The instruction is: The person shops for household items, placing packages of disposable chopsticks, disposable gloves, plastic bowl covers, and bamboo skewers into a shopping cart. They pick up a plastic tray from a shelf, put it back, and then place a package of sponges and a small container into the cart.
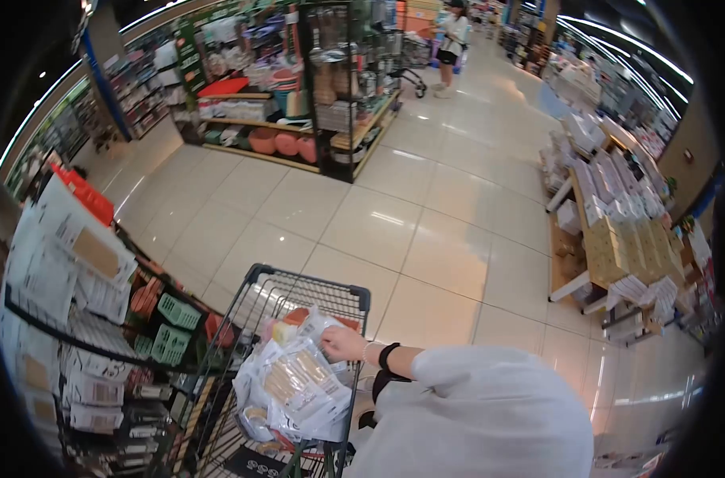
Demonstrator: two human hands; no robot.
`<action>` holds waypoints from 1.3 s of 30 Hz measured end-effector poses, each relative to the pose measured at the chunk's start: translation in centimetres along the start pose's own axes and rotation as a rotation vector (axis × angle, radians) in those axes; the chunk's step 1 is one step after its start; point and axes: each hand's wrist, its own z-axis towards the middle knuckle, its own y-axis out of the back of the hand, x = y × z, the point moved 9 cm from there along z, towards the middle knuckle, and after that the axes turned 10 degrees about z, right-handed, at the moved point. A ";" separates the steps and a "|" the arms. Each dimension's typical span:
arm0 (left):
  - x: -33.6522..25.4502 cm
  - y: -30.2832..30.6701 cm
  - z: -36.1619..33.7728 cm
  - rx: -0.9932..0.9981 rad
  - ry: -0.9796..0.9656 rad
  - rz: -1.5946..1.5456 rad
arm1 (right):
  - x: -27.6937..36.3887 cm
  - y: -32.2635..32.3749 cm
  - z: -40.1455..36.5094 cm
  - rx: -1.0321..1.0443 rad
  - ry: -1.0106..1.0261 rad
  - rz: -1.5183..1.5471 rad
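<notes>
My right hand [342, 343], with a bracelet and a black wristband, reaches over the right side of a dark wire shopping cart [364, 299]. Its fingers are curled at the edge of a clear plastic package [318, 323]. Just below lies a clear pack of light-brown, stick-like items [298, 379], resting on other white and clear packages in the cart. Reddish-brown objects [297, 315] show partly behind the packages. My left hand is out of view.
A rack with hanging packs [99, 255] and green baskets [171, 342] stands close on the left. Ahead is a shelf corner [330, 151] of household goods. A display table [585, 275] with boxes is at right. Farther down the tiled aisle [450, 207] stands a person [451, 44] beside a cart.
</notes>
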 end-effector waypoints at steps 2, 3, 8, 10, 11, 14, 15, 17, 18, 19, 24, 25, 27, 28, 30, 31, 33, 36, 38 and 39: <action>-0.9 1.1 0.1 -0.015 0.002 0.023 | 0.4 -0.1 0.3 -0.020 0.016 0.019; -1.1 0.8 0.5 0.032 -0.024 0.007 | 0.3 0.1 0.5 -0.040 -0.001 0.023; -1.9 0.9 2.2 0.052 -0.025 -0.019 | 0.8 -0.3 2.3 -0.065 0.000 0.049; -2.3 1.4 3.3 0.026 -0.007 -0.017 | 0.7 -1.1 3.2 -0.071 0.007 0.051; -2.4 1.7 3.8 0.004 0.012 -0.020 | 0.7 -1.3 3.7 -0.086 0.003 0.052; -1.4 0.8 5.6 -0.001 0.016 -0.017 | 0.8 -2.1 5.6 -0.130 0.037 0.048; -1.7 0.9 6.1 -0.014 0.030 -0.018 | 0.3 -3.0 6.2 -0.078 0.002 0.020; 0.7 -0.7 7.7 -0.033 -0.059 0.048 | -1.0 -5.1 7.3 0.056 -0.147 -0.022; 0.7 -1.0 7.8 -0.040 -0.057 0.052 | -1.9 -5.5 7.3 0.057 -0.142 -0.016; 2.0 -2.0 8.7 0.040 0.048 0.098 | -3.5 -7.9 7.4 0.210 -0.193 -0.134; 4.6 -4.6 12.1 0.146 0.021 0.093 | -5.1 -12.7 8.0 0.604 -0.280 -0.300; 4.4 -4.1 12.2 0.051 -0.015 0.034 | -4.0 -12.0 8.3 0.636 -0.306 -0.280; 3.3 -3.1 13.0 0.028 0.007 0.020 | -8.4 -15.9 8.0 0.750 -0.242 -0.321; 4.2 -3.4 13.2 0.056 0.083 -0.015 | -9.7 -18.1 7.6 0.894 -0.181 -0.198; 4.4 -3.3 13.8 0.056 0.151 0.044 | -9.0 -18.7 8.2 1.183 -0.366 -0.140; 4.5 -3.1 14.0 0.082 0.231 0.104 | -6.4 -17.6 10.0 1.171 -0.410 -0.129; 4.8 -2.7 13.0 0.055 0.321 0.123 | -6.0 -17.2 13.1 1.078 -0.479 -0.116; 4.9 -1.9 13.0 0.034 0.435 0.160 | -7.5 -19.5 19.4 0.945 -0.448 -0.173; 5.1 -1.9 12.7 0.027 0.498 0.172 | -8.2 -21.0 21.1 0.927 -0.498 -0.147; 5.5 -2.0 12.6 0.004 0.486 0.158 | -8.8 -21.6 21.4 0.877 -0.559 -0.116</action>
